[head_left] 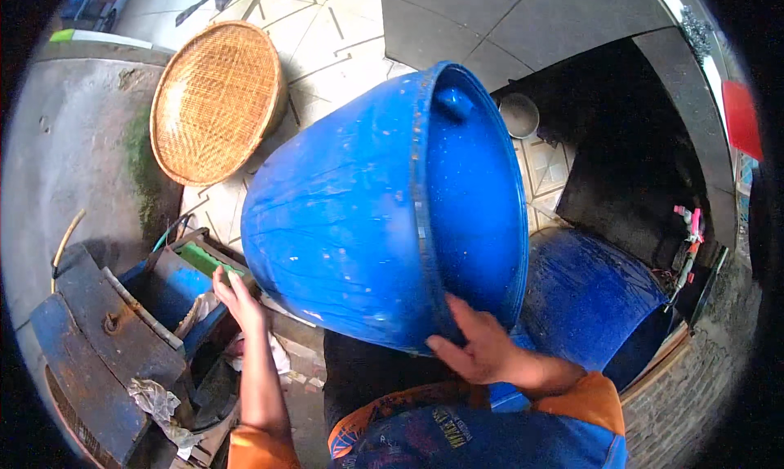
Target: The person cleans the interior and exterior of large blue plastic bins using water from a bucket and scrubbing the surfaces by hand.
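Note:
A large blue plastic barrel (pixel 335 216) lies tilted in front of me, its open mouth facing right and its inside wet-looking. My right hand (pixel 482 350) grips the lower part of its rim, fingers over the inner side and thumb outside. Beside the barrel's base, my left hand (pixel 241 301) is raised with its fingers stretched out and nothing in them. A narrow gap seems to part it from the barrel, though contact is hard to judge.
A round woven bamboo tray (pixel 216 101) leans at the far left. A second blue barrel (pixel 588 293) lies on the right, near a pink-handled tap (pixel 690 232). A worn metal machine (pixel 114 322) stands at left. A small round bowl (pixel 518 115) sits behind the barrel.

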Motion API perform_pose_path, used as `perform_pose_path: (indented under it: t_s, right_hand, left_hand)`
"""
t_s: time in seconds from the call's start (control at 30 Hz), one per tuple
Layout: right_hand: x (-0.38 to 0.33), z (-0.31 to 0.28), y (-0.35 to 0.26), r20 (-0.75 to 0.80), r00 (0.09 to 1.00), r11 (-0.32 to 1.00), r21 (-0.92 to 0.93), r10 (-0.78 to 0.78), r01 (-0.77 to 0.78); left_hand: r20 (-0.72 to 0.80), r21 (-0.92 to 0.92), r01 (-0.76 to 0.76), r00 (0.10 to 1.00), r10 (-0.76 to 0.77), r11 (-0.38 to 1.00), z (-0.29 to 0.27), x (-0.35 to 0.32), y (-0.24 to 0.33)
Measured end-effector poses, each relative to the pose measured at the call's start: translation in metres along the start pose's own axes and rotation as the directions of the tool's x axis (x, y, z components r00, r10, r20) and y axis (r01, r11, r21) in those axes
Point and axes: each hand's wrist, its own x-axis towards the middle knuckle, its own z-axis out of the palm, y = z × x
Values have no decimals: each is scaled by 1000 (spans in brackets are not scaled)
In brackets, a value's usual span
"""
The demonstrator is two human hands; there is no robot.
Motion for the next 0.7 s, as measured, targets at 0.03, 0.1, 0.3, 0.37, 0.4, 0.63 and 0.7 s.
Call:
perform_pose_path:
  t_s: [0.03, 0.1, 0.3, 0.37, 0.4, 0.63, 0.7]
  right_hand:
    - [-5, -1, 14, 5, 1000, 1000, 2, -17, 17]
    - [-15, 3, 54, -316, 849, 906, -167, -422, 389]
    - [-32, 1, 81, -353, 853, 916, -31, -385, 401]
    - [-31, 7, 95, -401, 835, 920, -53, -376, 389]
    - [-33, 9, 100, -437, 808, 911, -78, -396, 405]
    - [-38, 5, 100, -474, 808, 936, -142, -351, 324]
    - [-40, 9, 102, -493, 808, 945, -123, -322, 302]
  left_hand:
    - [88, -373, 340, 939, -332, 863, 5, 20, -39]
    - [287, -467, 666, 736, -613, 581, 33, 35, -77]
    - [784, -276, 864, 456, -421, 421, 71, 55, -147]
    - [829, -304, 882, 431, -357, 359, 84, 51, -138]
    - [830, -309, 881, 433, -351, 357, 90, 46, -131]
    - [833, -323, 865, 452, -317, 384, 88, 79, -140]
    - [872, -270, 901, 378, -310, 340, 91, 92, -131]
